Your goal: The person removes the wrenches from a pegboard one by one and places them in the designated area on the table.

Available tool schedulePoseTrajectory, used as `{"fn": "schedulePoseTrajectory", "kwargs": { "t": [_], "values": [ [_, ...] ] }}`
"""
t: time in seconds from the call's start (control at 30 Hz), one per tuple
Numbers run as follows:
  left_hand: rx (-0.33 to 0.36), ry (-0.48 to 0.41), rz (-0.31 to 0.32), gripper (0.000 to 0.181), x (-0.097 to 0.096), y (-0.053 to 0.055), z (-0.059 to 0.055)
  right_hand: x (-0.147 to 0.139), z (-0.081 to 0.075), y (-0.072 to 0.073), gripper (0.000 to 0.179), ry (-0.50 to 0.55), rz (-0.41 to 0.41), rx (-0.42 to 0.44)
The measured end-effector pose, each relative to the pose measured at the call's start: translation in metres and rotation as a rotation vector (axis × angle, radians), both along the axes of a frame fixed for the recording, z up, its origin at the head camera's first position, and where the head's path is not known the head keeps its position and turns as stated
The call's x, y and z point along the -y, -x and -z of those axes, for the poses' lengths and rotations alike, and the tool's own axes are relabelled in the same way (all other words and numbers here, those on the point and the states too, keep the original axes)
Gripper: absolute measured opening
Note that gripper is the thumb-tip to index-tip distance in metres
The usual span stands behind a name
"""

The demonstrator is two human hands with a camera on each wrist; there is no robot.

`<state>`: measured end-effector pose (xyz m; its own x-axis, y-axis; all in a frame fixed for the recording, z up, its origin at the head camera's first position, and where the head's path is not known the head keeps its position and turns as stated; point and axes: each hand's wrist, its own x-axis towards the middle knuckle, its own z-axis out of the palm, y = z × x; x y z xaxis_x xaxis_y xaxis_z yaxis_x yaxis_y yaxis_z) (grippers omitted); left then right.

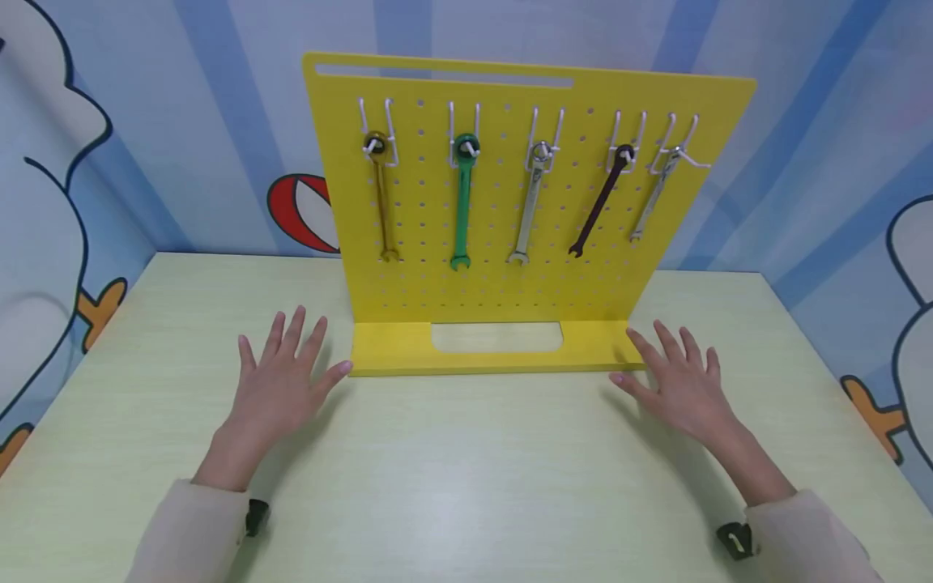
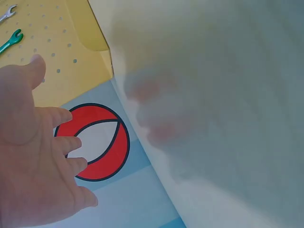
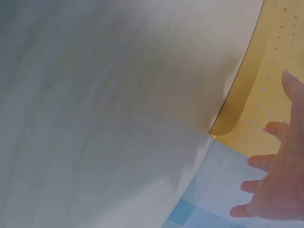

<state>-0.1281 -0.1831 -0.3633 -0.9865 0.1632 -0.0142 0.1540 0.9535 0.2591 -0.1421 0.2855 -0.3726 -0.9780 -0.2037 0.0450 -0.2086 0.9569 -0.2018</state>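
My left hand (image 1: 279, 392) is spread over the table, fingers apart, its thumb tip close by the left front corner of the yellow pegboard stand (image 1: 394, 348). On the other side my right hand (image 1: 685, 393) is spread too, its thumb and index finger at the base's right end. Neither hand holds anything. Several wrenches hang from white hooks on the board: a gold wrench (image 1: 381, 202), a green wrench (image 1: 462, 202), a silver wrench (image 1: 530, 202), a dark wrench (image 1: 601, 202) and a smaller silver wrench (image 1: 652, 202) at the far right.
The pale table (image 1: 452, 470) reaches back to a blue striped wall (image 1: 219, 121) with cartoon prints, including a red and white ball (image 1: 291, 210). The stand's base has a cutout (image 1: 497, 337). Dark straps (image 1: 734, 540) show at both sleeve cuffs.
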Motion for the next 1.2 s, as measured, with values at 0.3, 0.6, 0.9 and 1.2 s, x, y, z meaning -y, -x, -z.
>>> {"fn": "schedulePoseTrajectory", "kwargs": {
  "t": [0.3,0.6,0.9,1.2],
  "values": [
    [0.046,-0.046,0.0,0.081,-0.001,0.013,-0.007,-0.002,-0.005,0.007,0.075,0.041,-0.02,0.025],
    [0.069,-0.218,-0.01,0.084,-0.002,0.035,-0.013,0.001,-0.009,0.013,0.074,0.097,-0.042,0.032],
    [0.105,-0.403,-0.078,0.073,-0.001,0.054,-0.021,0.003,-0.012,0.016,0.071,0.187,-0.046,0.049],
    [0.124,-0.539,-0.187,0.065,-0.006,0.071,-0.032,-0.003,-0.025,0.026,0.069,0.385,-0.044,0.161]
  ]
}}
